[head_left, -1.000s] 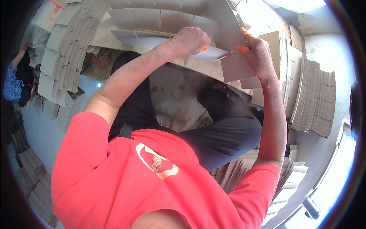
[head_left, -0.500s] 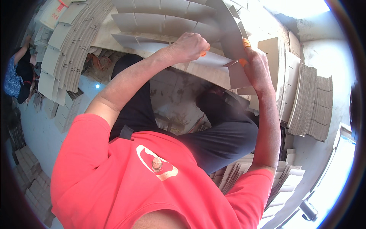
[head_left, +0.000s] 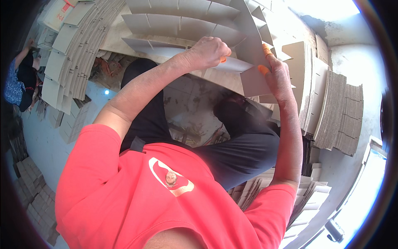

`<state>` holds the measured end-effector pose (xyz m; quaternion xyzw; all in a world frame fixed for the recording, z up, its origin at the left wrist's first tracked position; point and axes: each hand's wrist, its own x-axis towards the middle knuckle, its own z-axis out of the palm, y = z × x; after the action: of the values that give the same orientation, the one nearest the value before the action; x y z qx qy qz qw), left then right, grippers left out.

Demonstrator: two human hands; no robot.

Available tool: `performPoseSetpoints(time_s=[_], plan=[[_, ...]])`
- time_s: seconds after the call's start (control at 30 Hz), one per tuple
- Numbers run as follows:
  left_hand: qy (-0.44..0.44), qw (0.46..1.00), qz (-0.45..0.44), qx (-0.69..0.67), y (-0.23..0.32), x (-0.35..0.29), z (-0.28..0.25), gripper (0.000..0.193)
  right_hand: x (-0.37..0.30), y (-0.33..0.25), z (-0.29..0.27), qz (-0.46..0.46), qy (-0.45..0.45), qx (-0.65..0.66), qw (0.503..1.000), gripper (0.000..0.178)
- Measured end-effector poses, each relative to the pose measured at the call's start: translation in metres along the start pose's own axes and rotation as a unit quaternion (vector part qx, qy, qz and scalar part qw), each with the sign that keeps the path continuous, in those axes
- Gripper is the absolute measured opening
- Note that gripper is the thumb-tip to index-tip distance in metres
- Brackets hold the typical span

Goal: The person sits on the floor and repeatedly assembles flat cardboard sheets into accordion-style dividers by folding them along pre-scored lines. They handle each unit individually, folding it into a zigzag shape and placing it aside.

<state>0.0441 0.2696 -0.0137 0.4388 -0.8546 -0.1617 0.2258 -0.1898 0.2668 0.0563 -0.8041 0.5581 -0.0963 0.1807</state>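
Several long grey cardboard strips (head_left: 182, 25) with slots stand on edge in rows on the work table. A cardboard cross strip (head_left: 248, 41) runs across their right ends, and its near end hangs past the table edge. My right hand (head_left: 277, 76) grips that near end, its thumb on the near face and its other fingers partly hidden behind. My left hand (head_left: 208, 53) is curled closed at the nearest long strip (head_left: 155, 47); whatever its fingertips pinch is hidden. Orange finger covers (head_left: 265, 69) sit on fingers of both hands.
Stacks of slotted cardboard flank the table, one at the left (head_left: 68, 58) and one at the right (head_left: 331, 108). More cardboard pieces (head_left: 304, 195) lie by my right elbow. Another person (head_left: 23, 81) is at the far left. My legs are beneath the table edge.
The cross strip has shifted and turned slightly, and short pieces behind it show more clearly. My right hand has moved a little down with it. The left hand has shifted slightly right.
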Motion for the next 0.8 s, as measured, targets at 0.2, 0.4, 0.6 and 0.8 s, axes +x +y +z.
performPoseSetpoints(time_s=[0.2, 0.4, 0.6, 0.8], plan=[[-0.016, 1.000, -0.011, -0.008, -0.003, 0.004, 0.002, 0.012, 0.003, 0.006, -0.006, -0.039, 0.002, -0.058, 0.998, 0.057], [-0.017, 0.999, -0.011, -0.031, -0.006, 0.002, 0.002, 0.012, 0.002, -0.001, 0.001, -0.012, -0.078, -0.116, 0.990, 0.047], [-0.076, 0.996, -0.044, -0.004, 0.003, 0.003, -0.004, 0.013, -0.015, 0.026, 0.015, -0.033, 0.045, 0.016, 0.998, 0.024], [0.026, 1.000, -0.015, -0.006, 0.000, -0.020, -0.016, 0.038, -0.049, 0.103, -0.027, 0.243, 0.168, -0.323, 0.899, 0.042]])
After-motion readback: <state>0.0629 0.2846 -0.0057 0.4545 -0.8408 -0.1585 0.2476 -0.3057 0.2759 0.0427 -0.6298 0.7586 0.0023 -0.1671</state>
